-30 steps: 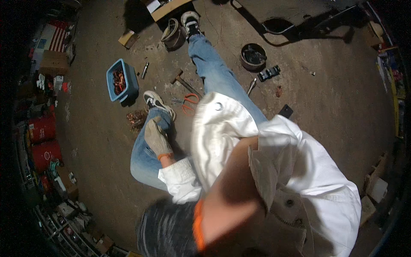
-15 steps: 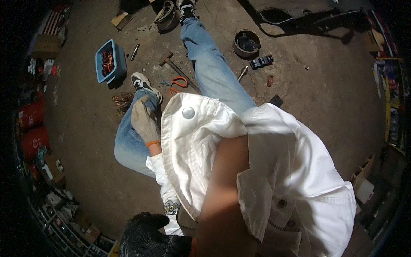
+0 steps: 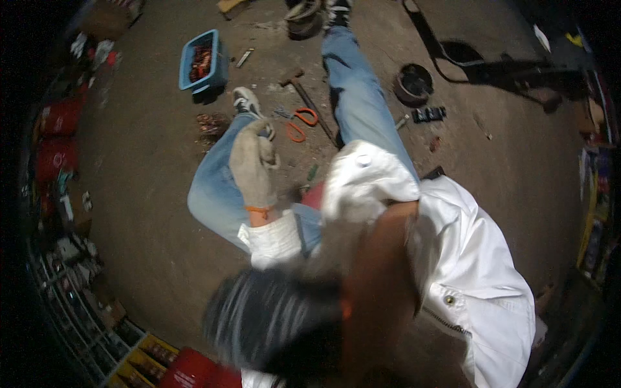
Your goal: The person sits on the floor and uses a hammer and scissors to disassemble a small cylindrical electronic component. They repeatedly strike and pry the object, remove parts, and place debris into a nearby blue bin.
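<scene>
My left hand (image 3: 253, 163), in a pale beige work glove with an orange cuff, is over my bent left leg. Its fingers are loosely bent and apart, with nothing visible between them. Across the lower middle, my right hand (image 3: 272, 317) in a dark glove is smeared by motion, so its fingers cannot be made out. The white right sleeve (image 3: 462, 233) hangs loose around the bare forearm. Orange-handled scissors (image 3: 301, 123) lie just beyond the left hand, beside a long-handled hammer (image 3: 309, 100). A bundle of copper-coloured wire (image 3: 212, 126) rests left of my foot.
Farther off are a blue basin (image 3: 220, 68) holding copper-coloured scrap, a dark round pot (image 3: 414, 84), and a black switch panel (image 3: 429, 115). Red drums (image 3: 57, 160) and cluttered shelving line the left edge. A yellow-edged crate (image 3: 152, 352) is at lower left.
The view has shifted, moving the floor items right and up. My left hand's fingers have bent more. My dark-gloved right hand has swung upward and right, and its sleeve has moved off the left forearm.
</scene>
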A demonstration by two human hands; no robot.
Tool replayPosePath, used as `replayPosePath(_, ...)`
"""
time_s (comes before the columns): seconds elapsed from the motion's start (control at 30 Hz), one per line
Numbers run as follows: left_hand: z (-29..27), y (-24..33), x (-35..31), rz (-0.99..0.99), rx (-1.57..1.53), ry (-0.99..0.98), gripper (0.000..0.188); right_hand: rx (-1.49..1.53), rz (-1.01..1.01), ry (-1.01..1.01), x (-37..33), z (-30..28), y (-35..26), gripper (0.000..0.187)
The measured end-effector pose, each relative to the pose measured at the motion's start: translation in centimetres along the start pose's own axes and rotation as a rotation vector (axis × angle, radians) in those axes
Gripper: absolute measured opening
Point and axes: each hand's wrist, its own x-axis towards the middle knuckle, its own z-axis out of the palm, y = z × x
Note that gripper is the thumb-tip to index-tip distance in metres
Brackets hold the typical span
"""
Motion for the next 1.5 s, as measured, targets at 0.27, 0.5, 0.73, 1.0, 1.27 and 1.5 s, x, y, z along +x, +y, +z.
replayPosePath(0.27, -2.0, 2.1, -1.2, -0.321, -0.675, -0.192, 0.031, 0.479, 0.607, 0.144, 0.0, 0.3, 3.8, 0.029)
replayPosePath(0.5, -1.5, 3.2, -1.5, -0.512, -0.813, -0.404, 0.046, 0.538, 0.542, -0.056, 0.0, 1.1, 5.9, 0.027)
replayPosePath(0.73, -1.8, 3.6, -1.5, -0.543, -0.923, -0.377, 0.053, 0.777, 0.752, 0.041, -0.2, 0.5, 6.6, 0.023)
replayPosePath(1.0, -2.2, 3.9, -1.2, -0.484, -0.638, -0.379, 0.028, 0.838, 0.725, 0.110, -0.1, 1.3, 6.4, 0.027)
replayPosePath(1.27, -4.0, 2.0, 0.7, -0.147, -1.103, -0.044, 0.021, 0.135, -0.229, -0.027, -2.3, 5.3, 6.7, 0.031)
replayPosePath(1.5, -7.2, 2.3, 1.6, -0.040, -1.154, 0.232, 0.021, 0.903, 0.588, -0.337, -4.1, 5.7, 5.7, 0.025)
